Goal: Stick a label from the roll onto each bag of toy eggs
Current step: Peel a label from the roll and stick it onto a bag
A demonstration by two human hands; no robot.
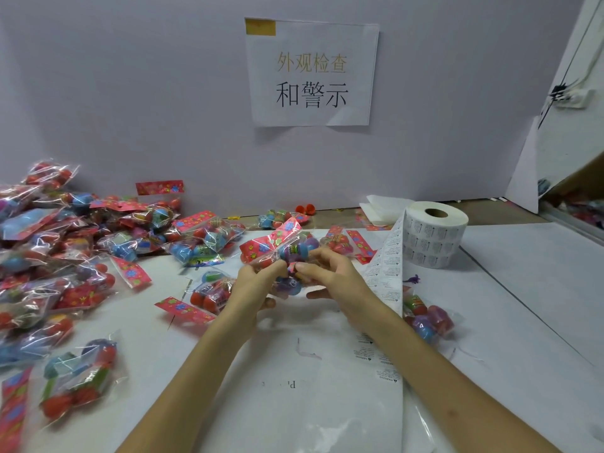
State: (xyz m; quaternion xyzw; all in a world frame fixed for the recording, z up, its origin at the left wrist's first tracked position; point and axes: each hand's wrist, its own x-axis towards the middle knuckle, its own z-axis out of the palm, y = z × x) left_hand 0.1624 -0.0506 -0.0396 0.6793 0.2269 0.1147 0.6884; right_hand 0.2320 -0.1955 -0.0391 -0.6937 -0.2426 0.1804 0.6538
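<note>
Bag of toy eggs (287, 253) is hanging just above the tabletop (523, 289), with both hands holding it. The left hand (253, 282) is pinching its near left side in a closed grip, and the right hand (330, 276) is gripping the film opposite between thumb and fingertips. Whether a label is lying under those fingers is too small to tell, so this is looking like the pressing-on or checking step for this one bag. The next move is calling for a fresh label from the strip (385, 273), which is trailing just right of the bag from the label roll (434, 237) standing farther right and behind. Left of the bag, a pile of bags (65, 240) is crowding the tabletop. A second bag (212, 292) is lying just below and left of it, and a third bag (425, 315) beyond the strip. Open room is lying nearer the person than the bag, over the white sheet (294, 403).
</note>
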